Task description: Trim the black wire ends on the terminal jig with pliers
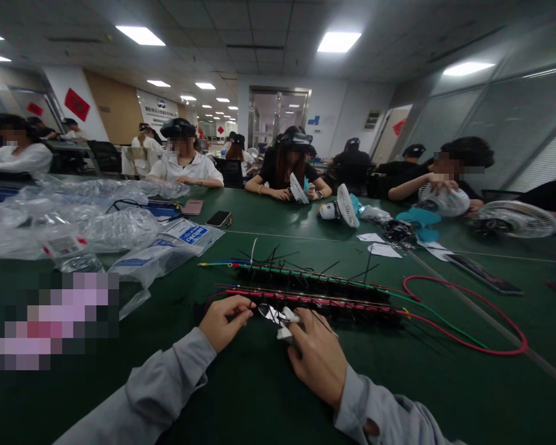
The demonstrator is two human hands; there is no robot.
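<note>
My left hand is closed in a pinch on a thin black cable tie at the near left part of a wire harness. In my right hand is a pair of scissors with white handles and shiny blades. The blades point left, close to my left fingertips, and are partly blurred. Just beyond my hands lies the harness: a near bundle with a red wire and a far bundle with a green wire. Several black tie tails stick out of both bundles.
Red and green leads loop across the dark green table at the right. Clear plastic bags lie at the left, near a phone. Fan parts and papers stand further back. Several people sit across the table.
</note>
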